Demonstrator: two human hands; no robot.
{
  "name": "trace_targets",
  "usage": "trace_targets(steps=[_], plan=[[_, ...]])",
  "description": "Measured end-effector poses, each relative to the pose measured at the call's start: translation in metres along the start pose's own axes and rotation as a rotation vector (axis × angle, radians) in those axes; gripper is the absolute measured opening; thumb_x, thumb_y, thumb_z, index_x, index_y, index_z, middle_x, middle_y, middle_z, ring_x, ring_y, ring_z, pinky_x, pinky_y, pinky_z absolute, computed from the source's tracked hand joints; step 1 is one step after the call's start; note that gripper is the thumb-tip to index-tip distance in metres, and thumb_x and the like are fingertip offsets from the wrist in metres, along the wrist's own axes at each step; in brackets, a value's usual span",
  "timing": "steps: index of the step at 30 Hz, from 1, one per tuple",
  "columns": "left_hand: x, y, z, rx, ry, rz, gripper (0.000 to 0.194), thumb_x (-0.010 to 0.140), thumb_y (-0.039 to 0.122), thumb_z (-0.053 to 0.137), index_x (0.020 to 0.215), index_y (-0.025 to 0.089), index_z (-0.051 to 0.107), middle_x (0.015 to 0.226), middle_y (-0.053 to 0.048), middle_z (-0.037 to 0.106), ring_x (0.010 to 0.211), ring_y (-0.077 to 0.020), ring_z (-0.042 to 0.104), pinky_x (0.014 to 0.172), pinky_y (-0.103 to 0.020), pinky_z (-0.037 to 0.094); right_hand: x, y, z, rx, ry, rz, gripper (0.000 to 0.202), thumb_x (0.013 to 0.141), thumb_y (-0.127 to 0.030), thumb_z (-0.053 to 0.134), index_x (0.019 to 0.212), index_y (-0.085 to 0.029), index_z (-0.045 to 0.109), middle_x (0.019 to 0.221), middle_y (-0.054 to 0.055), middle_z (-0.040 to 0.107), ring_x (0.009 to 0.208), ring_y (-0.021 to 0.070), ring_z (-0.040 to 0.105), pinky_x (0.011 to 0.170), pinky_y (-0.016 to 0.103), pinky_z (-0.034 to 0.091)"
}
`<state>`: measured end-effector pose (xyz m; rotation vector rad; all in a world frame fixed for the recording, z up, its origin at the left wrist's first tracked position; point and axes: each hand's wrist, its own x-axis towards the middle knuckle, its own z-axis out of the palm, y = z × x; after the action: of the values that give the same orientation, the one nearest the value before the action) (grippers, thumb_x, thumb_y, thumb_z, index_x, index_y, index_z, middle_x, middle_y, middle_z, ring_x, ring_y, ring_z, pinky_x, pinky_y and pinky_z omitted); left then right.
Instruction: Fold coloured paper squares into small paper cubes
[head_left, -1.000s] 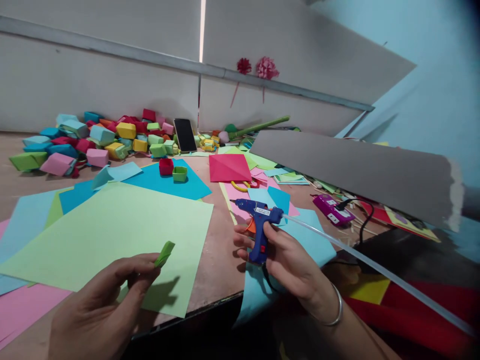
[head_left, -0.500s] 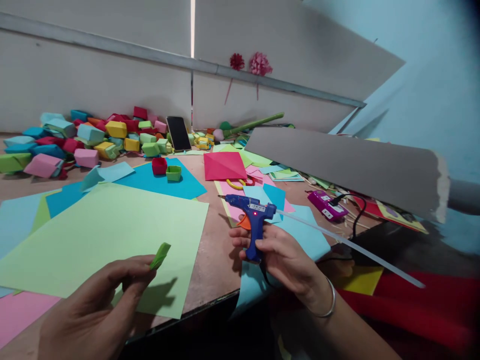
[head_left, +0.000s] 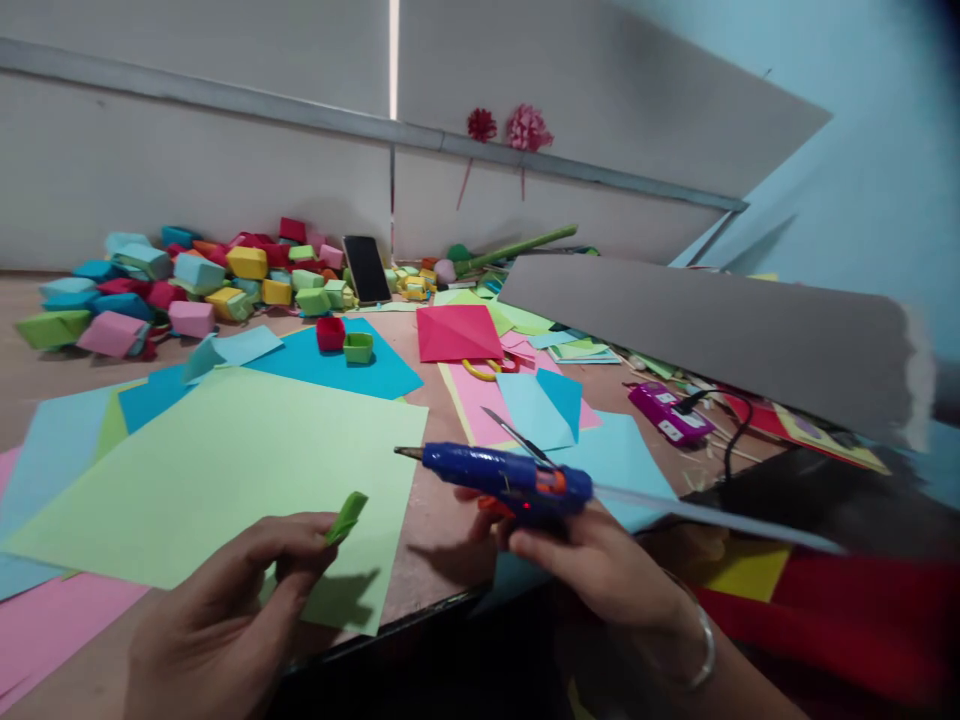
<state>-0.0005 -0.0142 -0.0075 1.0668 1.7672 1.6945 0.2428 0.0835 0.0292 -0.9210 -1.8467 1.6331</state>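
My left hand (head_left: pixel 232 590) pinches a small folded green paper piece (head_left: pixel 347 518) between thumb and fingertips, above a large light green paper sheet (head_left: pixel 225 460). In my right hand (head_left: pixel 592 560) is a blue glue gun (head_left: pixel 495 475) with an orange trigger and a lit red light. Its metal tip points left, just past the right edge of the green sheet. A long translucent glue stick (head_left: pixel 720 522) sticks out of the back of the gun. Behind the gun lies a thin pointed dark tool (head_left: pixel 517 435), partly hidden.
Many colourful paper boxes (head_left: pixel 199 272) are heaped at the back left beside a phone (head_left: pixel 367 268). Red (head_left: pixel 330 335) and green (head_left: pixel 358 348) open boxes sit on blue paper. At right are a purple power strip (head_left: pixel 671 413) with a cable and a large grey board (head_left: pixel 697 330).
My right hand has tilted the glue gun from upright to nearly flat and brought it lower and nearer, its tip shifting left. The pointed tool has come into view. My left hand keeps its pinch.
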Motion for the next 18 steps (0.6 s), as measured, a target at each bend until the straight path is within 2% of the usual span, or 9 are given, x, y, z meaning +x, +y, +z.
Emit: trace_targets(steps=[2, 5, 8, 10, 12, 14, 16, 18], plan=[[-0.001, 0.005, 0.002, -0.025, -0.016, 0.008, 0.015, 0.074, 0.036, 0.073, 0.071, 0.023, 0.068, 0.087, -0.001, 0.074, 0.078, -0.0183, 0.070, 0.057, -0.019, 0.059, -0.005, -0.002, 0.003, -0.133, 0.029, -0.062, 0.023, 0.089, -0.031, 0.058, 0.109, -0.023, 0.065, 0.104, 0.009, 0.067, 0.096, 0.0236, 0.062, 0.085, 0.037, 0.050], [0.002, 0.007, 0.000, -0.036, -0.062, 0.142, 0.007, 0.076, 0.024, 0.072, 0.070, 0.022, 0.068, 0.084, -0.001, 0.074, 0.079, -0.0171, 0.070, 0.065, -0.020, 0.058, -0.009, -0.003, 0.007, -0.281, 0.069, -0.161, 0.032, 0.085, -0.034, 0.061, 0.117, -0.027, 0.061, 0.106, 0.009, 0.065, 0.093, 0.0251, 0.062, 0.080, 0.036, 0.051], [0.005, 0.004, -0.003, -0.037, -0.112, 0.218, 0.008, 0.077, 0.018, 0.069, 0.070, 0.021, 0.068, 0.085, -0.002, 0.075, 0.081, -0.0184, 0.070, 0.070, -0.024, 0.058, -0.009, -0.003, 0.012, -0.341, 0.053, -0.229, 0.030, 0.085, -0.042, 0.060, 0.110, -0.026, 0.062, 0.101, 0.009, 0.063, 0.088, 0.0247, 0.061, 0.077, 0.035, 0.051], [0.007, 0.002, -0.003, -0.064, -0.096, 0.146, 0.009, 0.078, 0.018, 0.069, 0.070, 0.021, 0.067, 0.086, -0.003, 0.075, 0.080, -0.0181, 0.070, 0.069, -0.024, 0.058, -0.008, -0.005, 0.017, -0.341, 0.038, -0.237, 0.031, 0.086, -0.052, 0.055, 0.101, -0.025, 0.062, 0.089, 0.007, 0.061, 0.080, 0.0226, 0.059, 0.073, 0.034, 0.049], [0.009, 0.001, -0.002, -0.146, -0.082, 0.004, 0.009, 0.077, 0.021, 0.070, 0.070, 0.020, 0.065, 0.085, -0.002, 0.075, 0.078, -0.0178, 0.071, 0.066, -0.024, 0.058, -0.007, -0.007, 0.021, -0.354, 0.024, -0.230, 0.038, 0.087, -0.059, 0.049, 0.091, -0.023, 0.061, 0.079, 0.005, 0.057, 0.072, 0.0205, 0.056, 0.067, 0.032, 0.047], [0.010, 0.000, 0.000, -0.238, -0.091, -0.119, 0.011, 0.075, 0.023, 0.073, 0.070, 0.020, 0.064, 0.083, -0.001, 0.074, 0.075, -0.0176, 0.071, 0.062, -0.024, 0.058, -0.005, -0.008, 0.024, -0.393, 0.017, -0.218, 0.040, 0.087, -0.060, 0.046, 0.087, -0.023, 0.060, 0.075, 0.004, 0.055, 0.069, 0.0197, 0.055, 0.064, 0.031, 0.046], [0.010, 0.001, 0.001, -0.262, -0.106, -0.155, 0.013, 0.073, 0.024, 0.075, 0.070, 0.019, 0.064, 0.082, -0.002, 0.074, 0.073, -0.0184, 0.071, 0.059, -0.024, 0.059, -0.004, -0.006, 0.026, -0.437, 0.011, -0.207, 0.036, 0.088, -0.056, 0.048, 0.088, -0.023, 0.061, 0.076, 0.005, 0.057, 0.070, 0.0202, 0.056, 0.064, 0.031, 0.046], [0.008, 0.002, 0.001, -0.214, -0.080, -0.120, 0.013, 0.073, 0.025, 0.074, 0.068, 0.018, 0.065, 0.084, -0.004, 0.074, 0.075, -0.0201, 0.071, 0.059, -0.025, 0.059, -0.002, -0.002, 0.025, -0.456, 0.004, -0.251, 0.032, 0.088, -0.052, 0.050, 0.089, -0.023, 0.061, 0.077, 0.006, 0.060, 0.068, 0.0203, 0.057, 0.062, 0.031, 0.046]])
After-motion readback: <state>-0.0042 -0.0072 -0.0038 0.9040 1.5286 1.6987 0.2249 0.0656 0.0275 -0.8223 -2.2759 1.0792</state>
